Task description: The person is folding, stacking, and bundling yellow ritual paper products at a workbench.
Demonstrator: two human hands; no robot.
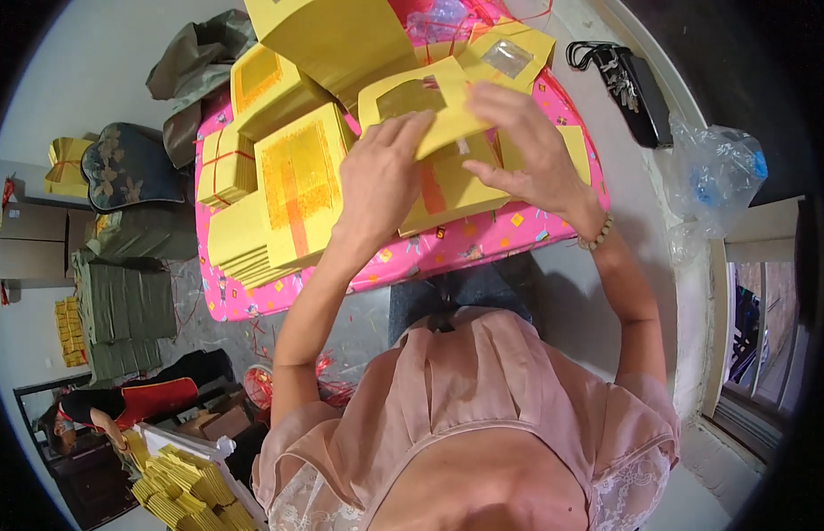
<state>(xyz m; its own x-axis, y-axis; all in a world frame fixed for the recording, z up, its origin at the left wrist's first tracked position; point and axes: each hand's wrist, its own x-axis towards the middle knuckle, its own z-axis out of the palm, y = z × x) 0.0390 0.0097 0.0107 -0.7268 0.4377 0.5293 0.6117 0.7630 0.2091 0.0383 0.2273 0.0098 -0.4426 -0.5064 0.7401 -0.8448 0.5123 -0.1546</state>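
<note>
My left hand (381, 181) and my right hand (523, 146) both grip one yellow paper sheet (430, 102) with a shiny square in its middle, held above a pink patterned table cover (447, 248). The left fingers pinch the sheet's lower left edge; the right fingers press on its right side. Under my hands lies a yellow stack with an orange stripe (452, 190). A stack of yellow sheets with a gold and orange square (297, 181) lies just left of my left hand.
More yellow paper stacks (270, 84) cover the back of the pink cover. A black bag with keys (629, 84) and a clear plastic bag (713, 173) lie to the right. Grey-green bundles (129, 301) stand at left. Another person (111, 407) crouches at lower left beside folded yellow papers (186, 491).
</note>
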